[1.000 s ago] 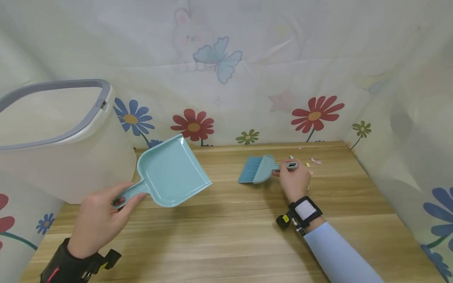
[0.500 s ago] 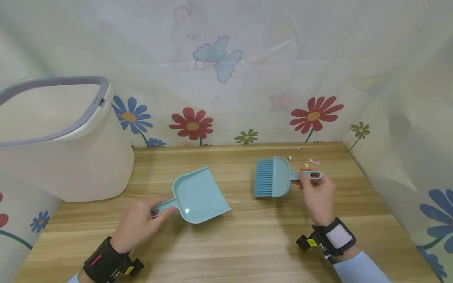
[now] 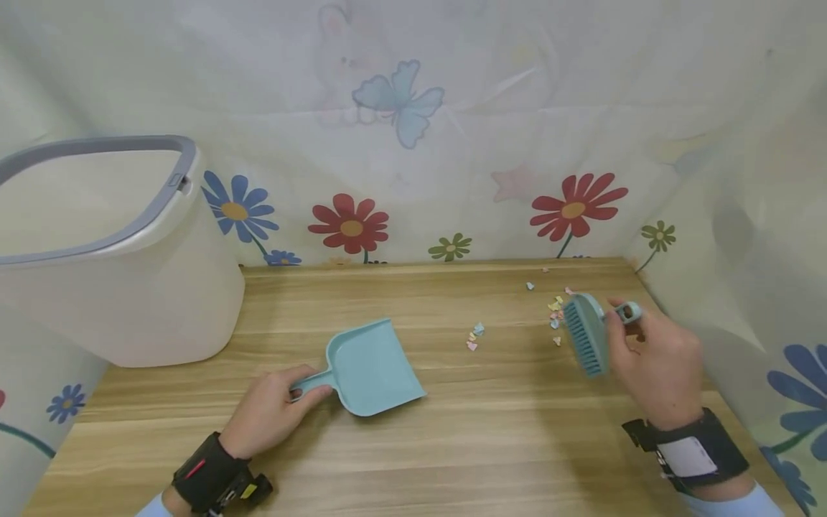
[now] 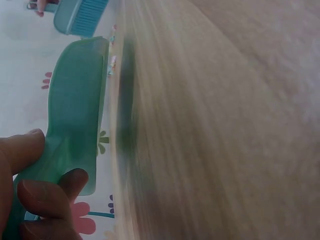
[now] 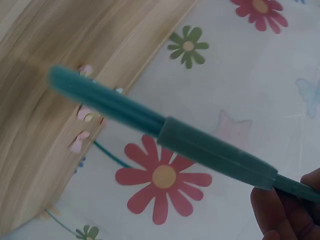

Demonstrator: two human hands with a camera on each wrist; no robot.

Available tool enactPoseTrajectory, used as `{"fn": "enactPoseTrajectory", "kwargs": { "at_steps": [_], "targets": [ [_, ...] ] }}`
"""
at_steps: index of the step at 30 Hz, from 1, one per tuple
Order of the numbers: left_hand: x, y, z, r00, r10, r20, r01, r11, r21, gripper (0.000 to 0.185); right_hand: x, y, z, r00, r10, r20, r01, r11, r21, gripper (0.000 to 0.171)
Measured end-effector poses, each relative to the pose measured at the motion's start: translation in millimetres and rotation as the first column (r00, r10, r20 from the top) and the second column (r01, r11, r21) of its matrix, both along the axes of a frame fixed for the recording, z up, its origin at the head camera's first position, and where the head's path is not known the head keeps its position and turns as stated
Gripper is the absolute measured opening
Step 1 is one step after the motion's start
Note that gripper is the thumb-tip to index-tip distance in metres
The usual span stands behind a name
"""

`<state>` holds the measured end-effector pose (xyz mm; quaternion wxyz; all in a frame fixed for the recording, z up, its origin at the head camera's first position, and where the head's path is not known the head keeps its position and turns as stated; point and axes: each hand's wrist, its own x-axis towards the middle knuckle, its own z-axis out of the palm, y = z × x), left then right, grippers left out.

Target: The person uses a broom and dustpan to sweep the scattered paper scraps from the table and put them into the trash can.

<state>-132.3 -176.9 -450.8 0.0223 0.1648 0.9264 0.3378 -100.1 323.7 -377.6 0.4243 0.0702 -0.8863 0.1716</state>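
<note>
Hands work on a wooden table (image 3: 452, 445) with flowered cloth hung behind it and at the sides. The left hand (image 3: 268, 416) grips the handle of a light blue dustpan (image 3: 371, 370), fingers and thumb curled around it. The dustpan lies flat on the table, a little left of the middle, with its wide open edge turned to the right and away from the person. In the left wrist view the thumb and one finger pinch the handle of the dustpan (image 4: 75, 120) from both sides.

The right hand (image 3: 655, 359) holds a small blue brush (image 3: 588, 334) by its handle, fingers closed around it, near the right end of the table. The brush is turned on its side and its bristles face left. In the right wrist view the brush (image 5: 165, 127) is raised above the wood and is blurred.

Small coloured paper scraps (image 3: 554, 309) lie just left of the brush, and a few more scraps (image 3: 474, 337) lie between brush and dustpan. A white plastic bin (image 3: 110, 266) with a grey rim stands at the far left.
</note>
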Motion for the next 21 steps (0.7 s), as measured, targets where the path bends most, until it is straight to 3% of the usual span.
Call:
{"fn": "enactPoseTrajectory", "kwargs": {
  "at_steps": [3, 7, 11, 21],
  "targets": [
    [-0.6, 0.6, -2.0, 1.000, 0.001, 0.009, -0.001, 1.000, -0.009, 0.030, -0.9, 5.6, 1.5, 1.000, -0.007, 0.015, 0.005, 0.990, 0.139, 0.017],
    [-0.4, 1.0, -6.0, 1.000, 0.003, 0.003, -0.003, 1.000, -0.029, 0.034, -5.8, 1.7, -1.0, 0.997, -0.009, 0.076, -0.008, 0.976, 0.218, 0.011],
    [0.1, 0.8, -8.3, 1.000, 0.009, -0.005, -0.009, 0.999, -0.040, 0.035, -19.3, -14.5, -4.9, 0.990, 0.022, 0.139, -0.051, 0.976, 0.212, 0.013],
    [-0.3, 3.9, -8.4, 1.000, 0.005, 0.006, -0.004, 0.999, -0.054, 0.035, -50.3, -71.3, -8.4, 0.980, 0.105, 0.171, -0.130, 0.981, 0.145, 0.017]
  ]
}}
